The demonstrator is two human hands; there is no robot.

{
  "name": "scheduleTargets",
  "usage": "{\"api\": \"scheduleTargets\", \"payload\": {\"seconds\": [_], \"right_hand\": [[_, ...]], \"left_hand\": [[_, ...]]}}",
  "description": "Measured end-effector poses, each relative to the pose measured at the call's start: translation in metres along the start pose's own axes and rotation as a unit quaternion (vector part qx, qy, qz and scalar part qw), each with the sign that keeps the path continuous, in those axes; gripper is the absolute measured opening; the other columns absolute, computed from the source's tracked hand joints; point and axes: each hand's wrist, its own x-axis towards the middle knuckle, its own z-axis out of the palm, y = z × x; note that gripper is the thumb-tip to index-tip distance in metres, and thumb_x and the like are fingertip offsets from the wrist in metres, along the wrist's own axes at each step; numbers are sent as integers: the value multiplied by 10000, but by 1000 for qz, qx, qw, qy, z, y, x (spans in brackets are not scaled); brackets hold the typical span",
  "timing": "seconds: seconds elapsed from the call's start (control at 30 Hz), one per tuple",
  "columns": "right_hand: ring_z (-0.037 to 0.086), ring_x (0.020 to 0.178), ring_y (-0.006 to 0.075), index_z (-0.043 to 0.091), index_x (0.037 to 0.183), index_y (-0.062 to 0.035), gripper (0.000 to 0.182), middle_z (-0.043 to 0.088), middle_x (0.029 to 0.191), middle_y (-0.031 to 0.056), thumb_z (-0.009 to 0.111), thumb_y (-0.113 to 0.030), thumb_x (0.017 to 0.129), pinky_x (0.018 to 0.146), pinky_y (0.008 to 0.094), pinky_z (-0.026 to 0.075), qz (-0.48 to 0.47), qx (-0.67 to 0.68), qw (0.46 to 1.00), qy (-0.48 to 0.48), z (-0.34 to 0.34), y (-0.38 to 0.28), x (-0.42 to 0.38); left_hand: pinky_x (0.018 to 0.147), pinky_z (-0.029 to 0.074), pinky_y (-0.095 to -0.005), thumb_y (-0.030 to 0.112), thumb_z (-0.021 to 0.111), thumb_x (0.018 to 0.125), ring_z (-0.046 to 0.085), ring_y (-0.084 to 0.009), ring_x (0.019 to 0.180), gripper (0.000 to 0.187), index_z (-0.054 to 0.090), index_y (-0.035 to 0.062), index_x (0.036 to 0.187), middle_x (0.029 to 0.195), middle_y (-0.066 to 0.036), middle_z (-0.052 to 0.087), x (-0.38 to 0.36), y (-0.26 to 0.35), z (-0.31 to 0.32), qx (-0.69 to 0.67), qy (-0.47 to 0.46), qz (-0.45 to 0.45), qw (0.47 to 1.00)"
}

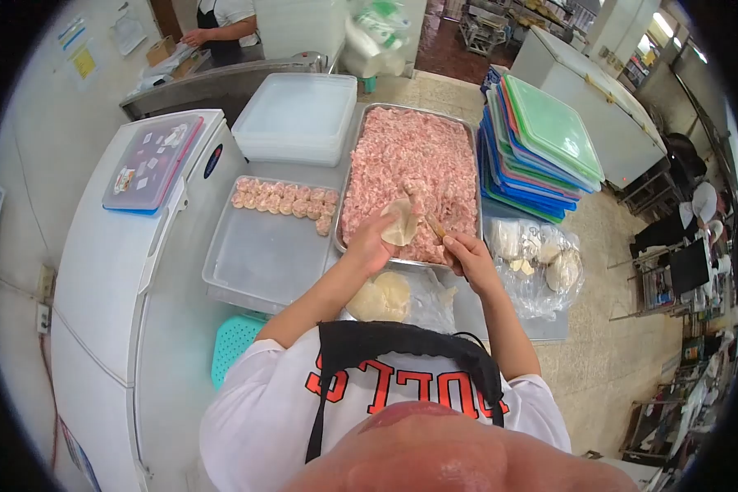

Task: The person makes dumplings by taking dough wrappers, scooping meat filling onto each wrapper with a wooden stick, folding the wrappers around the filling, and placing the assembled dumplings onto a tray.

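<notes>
Over the near part of a metal tray (342, 176) filled with pink ground meat (414, 148), my left hand (371, 243) holds a thin round dumpling wrapper (400, 223). My right hand (471, 258) is closed around the handle of a small spatula-like tool (436, 227), its tip at the meat. To the left, a clear plastic tray (262, 246) carries rows of filled dumplings (283, 199) along its far edge. A stack of pale wrappers (381, 297) lies in a plastic bag close to my body.
Stacked clear containers (295, 119) stand behind the dumpling tray. Colored lids (541, 139) pile up right of the meat, with bagged wrappers (541, 258) below them. A white freezer (139, 254) borders the left. Other people (230, 25) are farther away.
</notes>
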Motion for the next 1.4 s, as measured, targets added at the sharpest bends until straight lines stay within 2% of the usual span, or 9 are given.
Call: {"api": "scheduleTargets", "payload": {"seconds": [0.13, 0.2, 0.43, 0.5, 0.63, 0.7, 0.83, 0.9, 1.4], "right_hand": [[351, 472, 34, 660, 966, -52, 253, 476, 618, -48, 554, -281, 966, 421, 201, 245, -4, -16, 1000, 12, 2, -3, 0], [356, 474, 34, 663, 964, -51, 252, 476, 617, -46, 555, -279, 965, 423, 202, 251, -6, -20, 1000, 18, 1, -5, -2], [382, 492, 40, 668, 945, -48, 286, 480, 621, -41, 535, -300, 973, 436, 210, 272, -9, -21, 999, 39, 0, 0, -4], [387, 527, 23, 677, 964, -68, 269, 476, 630, -64, 550, -305, 974, 478, 193, 292, -26, -10, 999, 46, -3, 3, -3], [447, 591, 28, 686, 1019, -57, 258, 532, 679, -45, 558, -275, 968, 528, 190, 346, -37, -31, 996, 69, -10, 12, 3], [535, 730, 66, 675, 1116, -42, 275, 609, 815, 4, 585, -243, 950, 645, 216, 426, -60, -86, 991, 87, -5, 11, 3], [571, 868, 110, 646, 1185, -32, 313, 635, 959, 45, 607, -210, 932, 771, 251, 450, -115, -162, 977, 81, -1, 15, 6], [573, 924, 134, 651, 1176, -36, 294, 631, 990, 54, 612, -187, 926, 833, 272, 441, -94, -173, 977, 84, 0, 15, 6], [553, 868, 124, 651, 1165, -32, 291, 616, 931, 44, 626, -184, 919, 769, 261, 435, -106, -169, 977, 79, -2, 22, 7]], "left_hand": [[878, 498, -312, 124, 543, 945, 619, -168, 1024, 379, 509, -2, 1301, 1168, -93, 631, -3, -3, 6, 145, 35, 62, 987], [866, 479, -273, 152, 547, 957, 599, -109, 988, 346, 559, 17, 1275, 1117, -72, 655, 5, -5, -6, 338, 24, 149, 929], [877, 480, -271, 171, 525, 970, 613, -132, 983, 339, 566, 5, 1263, 1103, -82, 663, 7, 3, -12, 468, 14, 197, 861], [923, 489, -326, 199, 483, 987, 621, -207, 1042, 354, 536, -19, 1261, 1139, -120, 643, 7, 4, -2, 148, 12, 50, 988], [967, 478, -390, 264, 409, 1012, 599, -277, 1101, 397, 495, -28, 1267, 1195, -157, 601, 8, 4, 13, -29, 3, -10, 1000], [1011, 438, -425, 348, 330, 1026, 560, -286, 1152, 477, 472, -29, 1281, 1232, -172, 571, 6, 7, 24, -111, -29, -24, 993], [1053, 390, -451, 425, 290, 1020, 532, -300, 1182, 568, 469, -52, 1270, 1251, -185, 557, 13, 10, 26, -156, 6, -15, 988], [1098, 324, -499, 474, 295, 996, 434, -348, 1286, 650, 369, -56, 1364, 1376, -216, 457, 15, 11, 23, -173, -11, -17, 985], [1100, 311, -527, 502, 283, 993, 411, -356, 1309, 676, 338, -38, 1396, 1412, -219, 423, 17, 11, 17, -208, -7, -33, 978]]}}
